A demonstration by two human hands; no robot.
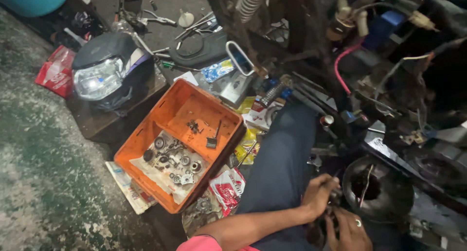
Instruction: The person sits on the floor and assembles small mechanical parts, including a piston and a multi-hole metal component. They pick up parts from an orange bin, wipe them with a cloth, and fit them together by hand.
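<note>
greasy metal fills the near view: the left hand (318, 195) and right hand (349, 230) meet, fingers curled onto a small dark part (332, 202) between them, just beside the round black housing (377, 188); how firmly they grip i cannot tell. it sits low by the knee (279, 158). a slip could likely drop it into the clutter. farther left sit the orange crate (146, 139) of bearings and a headlight (99, 78).
</note>
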